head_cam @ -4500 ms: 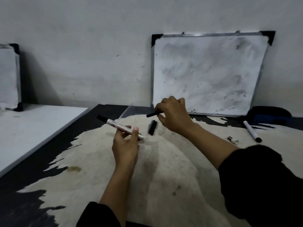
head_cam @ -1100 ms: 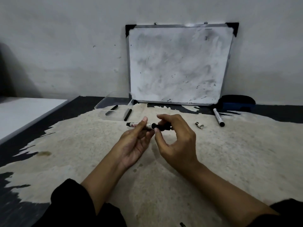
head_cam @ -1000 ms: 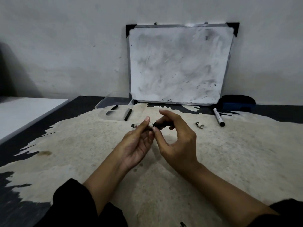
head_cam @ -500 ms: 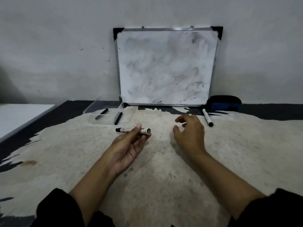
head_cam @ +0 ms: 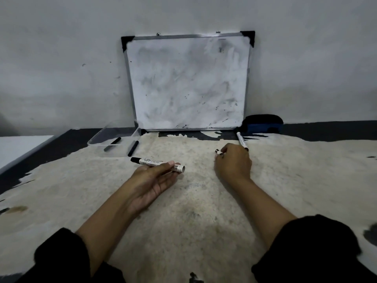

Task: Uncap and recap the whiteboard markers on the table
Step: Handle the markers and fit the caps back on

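white plastic, printed with a dark label, made up the barrel of the marker [head_cam: 157,163] that lay across the fingers of the left hand [head_cam: 152,181]. the thumb pinned it there; the grip was closed on the barrel but light, palm turned up, just above the worn table [head_cam: 193,221]. a black cap sat on its far-left end, while the near end, pointing right, looked open and hollow.

the right hand [head_cam: 232,162] rested on the table well apart from the left, fingers curled over a small white-and-black piece [head_cam: 218,152], probably an end plug. only its tip showed, so it could not be told whether the hand had it firmly or merely touched it.

risks noted: the piece was small and the pinch shallow; it could slip and roll on the rough surface. the light hold on the barrel meant a hard push at the open end might slide the marker through the fingers.

a second marker [head_cam: 241,141] lay just beyond the right hand. two dark pens [head_cam: 133,148] lay at a clear tray [head_cam: 98,139] below the smudged whiteboard [head_cam: 187,82].
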